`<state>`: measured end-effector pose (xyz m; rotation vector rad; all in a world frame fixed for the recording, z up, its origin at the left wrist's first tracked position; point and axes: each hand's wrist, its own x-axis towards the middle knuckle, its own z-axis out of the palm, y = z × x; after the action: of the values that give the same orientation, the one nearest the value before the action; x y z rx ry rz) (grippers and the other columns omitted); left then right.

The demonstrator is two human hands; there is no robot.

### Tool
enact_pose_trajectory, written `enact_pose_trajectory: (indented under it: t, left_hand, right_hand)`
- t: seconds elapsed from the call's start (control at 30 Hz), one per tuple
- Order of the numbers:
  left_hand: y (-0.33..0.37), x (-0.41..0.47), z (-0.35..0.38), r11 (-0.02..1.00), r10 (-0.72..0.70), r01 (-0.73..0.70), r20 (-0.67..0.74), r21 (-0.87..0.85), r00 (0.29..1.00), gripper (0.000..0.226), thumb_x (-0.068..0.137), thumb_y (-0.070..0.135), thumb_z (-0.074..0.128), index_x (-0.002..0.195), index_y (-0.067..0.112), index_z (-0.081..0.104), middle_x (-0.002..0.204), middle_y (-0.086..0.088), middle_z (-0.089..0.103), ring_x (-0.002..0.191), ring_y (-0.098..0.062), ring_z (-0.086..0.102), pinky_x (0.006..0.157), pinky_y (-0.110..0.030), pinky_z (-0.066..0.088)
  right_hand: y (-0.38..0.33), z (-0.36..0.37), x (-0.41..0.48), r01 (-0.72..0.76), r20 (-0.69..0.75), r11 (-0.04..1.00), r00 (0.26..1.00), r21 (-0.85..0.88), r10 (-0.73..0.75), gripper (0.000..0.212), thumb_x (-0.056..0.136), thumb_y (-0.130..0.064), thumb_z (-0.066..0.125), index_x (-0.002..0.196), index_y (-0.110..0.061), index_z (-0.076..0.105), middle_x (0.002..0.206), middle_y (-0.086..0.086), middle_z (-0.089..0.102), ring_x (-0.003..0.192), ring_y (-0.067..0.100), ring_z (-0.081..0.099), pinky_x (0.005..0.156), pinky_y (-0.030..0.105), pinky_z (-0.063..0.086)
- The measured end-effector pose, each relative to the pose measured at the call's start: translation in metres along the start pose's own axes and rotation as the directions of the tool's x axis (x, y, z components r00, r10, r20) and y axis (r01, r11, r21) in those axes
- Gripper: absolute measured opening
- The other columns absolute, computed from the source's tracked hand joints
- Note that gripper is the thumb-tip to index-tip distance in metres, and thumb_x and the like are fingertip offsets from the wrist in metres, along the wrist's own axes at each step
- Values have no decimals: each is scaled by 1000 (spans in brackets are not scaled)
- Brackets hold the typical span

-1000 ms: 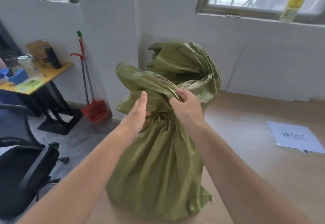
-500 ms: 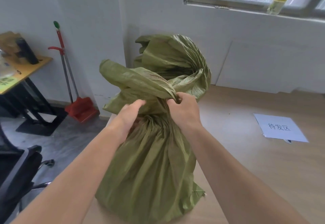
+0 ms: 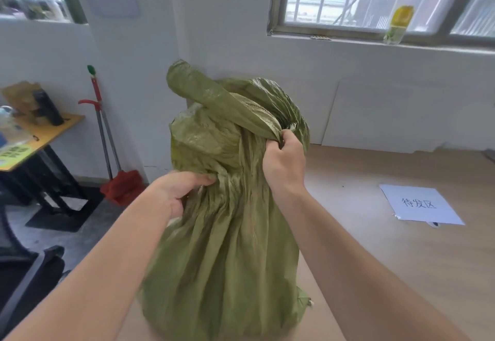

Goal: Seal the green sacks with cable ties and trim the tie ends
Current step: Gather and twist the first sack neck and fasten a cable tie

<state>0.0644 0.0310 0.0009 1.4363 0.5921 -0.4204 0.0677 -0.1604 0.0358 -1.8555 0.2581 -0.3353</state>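
Note:
A full green woven sack (image 3: pixel 227 260) stands upright on a wooden surface in front of me. Its top is gathered into a bunched neck, and loose flaps of the mouth (image 3: pixel 214 97) stick up and to the left. My right hand (image 3: pixel 284 164) grips the gathered neck from the right, fingers curled round the fabric. My left hand (image 3: pixel 179 190) is lower on the left side and pinches folds of the sack between thumb and fingers. No cable tie or cutter is visible.
A white paper sheet with printed characters (image 3: pixel 420 205) lies on the wooden surface (image 3: pixel 401 273) to the right. A red dustpan and broom (image 3: pixel 117 180) lean on the wall at left, beside a yellow desk (image 3: pixel 40 137). A black chair (image 3: pixel 24 273) is at lower left.
My right hand has pulled the neck up and to the right. My left hand dropped lower on the sack's left side and now pinches the folds. The loose mouth flaps swung upward.

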Motion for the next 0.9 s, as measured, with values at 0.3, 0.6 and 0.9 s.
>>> enact_pose_trajectory:
  t: [0.3, 0.6, 0.9]
  left_hand:
    - [35, -56, 1, 971, 172, -167, 10, -168, 985, 29, 90, 4, 50, 109, 3, 72, 103, -18, 76, 92, -34, 72, 97, -51, 55]
    - [52, -98, 46, 879, 436, -395, 115, -266, 893, 47, 106, 5, 46, 138, 36, 60, 122, -9, 75, 107, -31, 74, 82, -49, 59]
    - [33, -136, 156, 744, 652, -597, 126, -300, 748, 42, 109, 12, 47, 146, 32, 51, 133, -1, 71, 118, -23, 70, 102, -51, 54]
  right_hand:
    - [-26, -21, -9, 40, -150, 999, 988, 18, -37, 23, 104, -27, 43, 92, -11, 54, 78, -2, 58, 103, 29, 44, 97, 48, 44]
    - [-51, -71, -7, 77, -245, 995, 968, 56, -61, 20, 106, -28, 40, 99, -16, 55, 78, -4, 58, 105, 30, 46, 97, 47, 44]
    - [-32, -171, 8, 25, -261, 980, 965, 196, 28, 19, 104, -27, 39, 89, -24, 50, 78, -4, 59, 111, 33, 55, 85, 46, 50]
